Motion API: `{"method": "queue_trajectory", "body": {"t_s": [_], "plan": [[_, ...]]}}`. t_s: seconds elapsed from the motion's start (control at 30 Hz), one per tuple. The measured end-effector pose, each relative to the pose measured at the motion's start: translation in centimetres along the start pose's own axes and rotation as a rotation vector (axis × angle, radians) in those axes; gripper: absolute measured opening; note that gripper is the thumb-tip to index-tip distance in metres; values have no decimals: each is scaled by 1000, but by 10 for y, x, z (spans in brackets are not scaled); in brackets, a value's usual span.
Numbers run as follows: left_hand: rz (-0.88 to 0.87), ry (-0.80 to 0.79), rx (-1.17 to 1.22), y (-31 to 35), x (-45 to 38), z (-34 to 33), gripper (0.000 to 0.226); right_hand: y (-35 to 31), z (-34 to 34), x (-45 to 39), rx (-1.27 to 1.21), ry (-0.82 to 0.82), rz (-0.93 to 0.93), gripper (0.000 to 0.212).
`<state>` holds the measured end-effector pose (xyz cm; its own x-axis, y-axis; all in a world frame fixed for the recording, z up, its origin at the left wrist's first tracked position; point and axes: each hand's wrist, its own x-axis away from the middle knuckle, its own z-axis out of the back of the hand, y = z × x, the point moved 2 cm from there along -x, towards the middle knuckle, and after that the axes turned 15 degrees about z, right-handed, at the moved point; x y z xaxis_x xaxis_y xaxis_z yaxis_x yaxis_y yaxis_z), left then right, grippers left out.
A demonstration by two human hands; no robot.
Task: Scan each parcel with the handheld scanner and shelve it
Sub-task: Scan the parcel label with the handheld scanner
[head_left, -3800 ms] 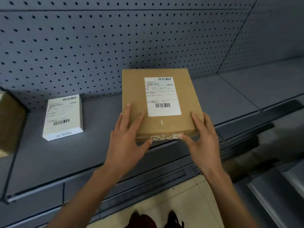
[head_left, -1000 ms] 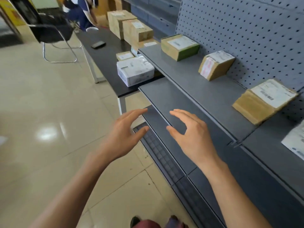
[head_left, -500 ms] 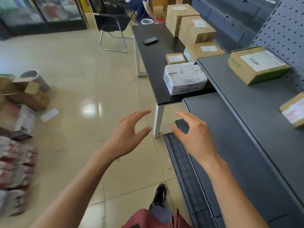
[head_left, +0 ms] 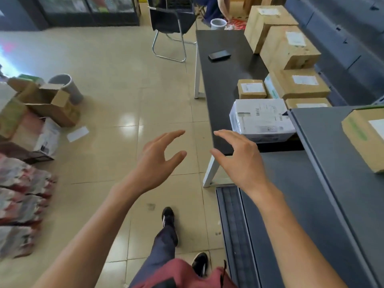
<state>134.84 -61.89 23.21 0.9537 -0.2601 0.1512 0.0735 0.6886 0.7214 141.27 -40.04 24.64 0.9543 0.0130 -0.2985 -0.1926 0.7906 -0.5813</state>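
Both hands hang in mid-air over the tiled floor, holding nothing. My left hand (head_left: 159,161) has its fingers spread, and so does my right hand (head_left: 239,159), which sits near the corner of the black table (head_left: 220,80). A white parcel (head_left: 260,120) lies on the table's near end, just beyond my right hand. Behind it rest a small brown parcel (head_left: 251,88) and several larger brown boxes (head_left: 287,49). A dark flat device (head_left: 219,54) lies farther back on the table. The grey shelf (head_left: 324,146) at right carries a brown parcel (head_left: 365,138).
A black chair (head_left: 170,23) and a grey bin (head_left: 218,23) stand beyond the table, with a person partly seen behind. At left on the floor are opened cartons (head_left: 47,102), a grey bucket (head_left: 66,86) and stacked packages (head_left: 22,196). My legs and shoes show at the bottom.
After pushing a brown parcel onto the shelf, both hands let go. The view has swung left from the shelf toward the black table, and I am stepping closer with empty hands.
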Motion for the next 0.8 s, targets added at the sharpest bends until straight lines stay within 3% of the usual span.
{"method": "queue_trajectory", "body": {"t_s": [0.3,0.8], "plan": [[22,-12,73,-31,-144,27,52,31,-37,-132,-46,-1,-28,47],[-87,-149,43,0,-393,53,53,123,-55,-324,4,99,-187,42]]}}
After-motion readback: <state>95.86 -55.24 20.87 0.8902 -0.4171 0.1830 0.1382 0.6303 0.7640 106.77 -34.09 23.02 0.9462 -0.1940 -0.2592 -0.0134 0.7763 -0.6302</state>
